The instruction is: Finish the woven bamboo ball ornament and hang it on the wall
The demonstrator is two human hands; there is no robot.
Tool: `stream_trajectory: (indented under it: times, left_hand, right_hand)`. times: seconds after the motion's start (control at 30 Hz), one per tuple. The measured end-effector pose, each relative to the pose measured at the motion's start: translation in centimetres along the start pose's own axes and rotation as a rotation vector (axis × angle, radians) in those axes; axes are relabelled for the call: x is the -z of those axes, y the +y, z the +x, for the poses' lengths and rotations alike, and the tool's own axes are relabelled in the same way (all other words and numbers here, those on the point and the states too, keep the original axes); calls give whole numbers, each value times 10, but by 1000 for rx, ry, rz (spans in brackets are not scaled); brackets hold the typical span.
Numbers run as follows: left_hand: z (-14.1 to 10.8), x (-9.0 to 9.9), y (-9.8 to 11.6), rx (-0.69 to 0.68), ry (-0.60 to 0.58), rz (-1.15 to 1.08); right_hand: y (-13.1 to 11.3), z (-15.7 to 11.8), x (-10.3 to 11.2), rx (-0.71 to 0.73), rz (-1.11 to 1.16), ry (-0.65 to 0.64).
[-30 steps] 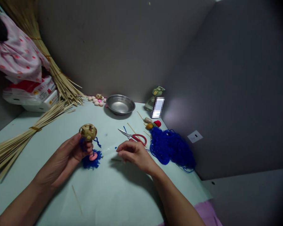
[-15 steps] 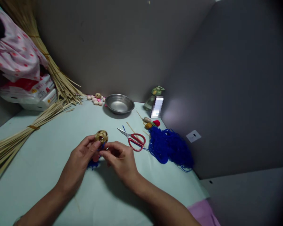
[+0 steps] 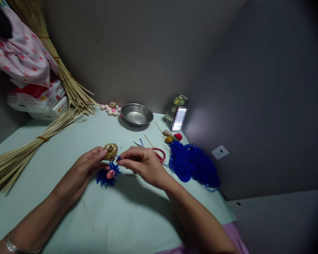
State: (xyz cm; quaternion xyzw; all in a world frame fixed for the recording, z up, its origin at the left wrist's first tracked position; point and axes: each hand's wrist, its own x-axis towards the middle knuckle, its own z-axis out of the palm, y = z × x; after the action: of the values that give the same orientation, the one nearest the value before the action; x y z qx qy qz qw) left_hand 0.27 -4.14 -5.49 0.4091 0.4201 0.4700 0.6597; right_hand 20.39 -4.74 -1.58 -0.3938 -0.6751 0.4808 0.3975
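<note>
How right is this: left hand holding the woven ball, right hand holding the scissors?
The scissors part is wrong: the head view shows them on the table, while the right hand pinches blue yarn. The left hand does hold the woven ball.

There are two hands (image 3: 86,167) (image 3: 145,165), one tassel (image 3: 102,178) and two straw bundles (image 3: 39,141) (image 3: 67,79)

text: none legible | wrapped packs (image 3: 41,101): red print, probably lettering, too small
</note>
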Motion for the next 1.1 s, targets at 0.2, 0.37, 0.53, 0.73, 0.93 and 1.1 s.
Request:
stream_trajectory:
  times: [0.2, 0.37, 0.53, 0.73, 0.93, 1.1]
  left_hand:
    - [7, 9, 8, -21, -89, -39]
    - [11, 8, 10, -69, -97, -88]
    - [9, 7, 11, -63, -82, -104]
    - [6, 4, 11, -134, -65, -37]
    - [4, 6, 9, -132, -8, 48]
    - [-2, 5, 13, -95, 30, 70]
  right_hand:
    - [-22, 30, 9, 99, 41, -119]
    - [-34, 41, 12, 142, 9, -160]
    - [-37, 48, 13, 176, -73, -198]
    - [-33, 59, 7, 176, -67, -203]
    - [-27, 63, 1, 142, -113, -157]
    - [-23, 63, 0, 122, -36, -153]
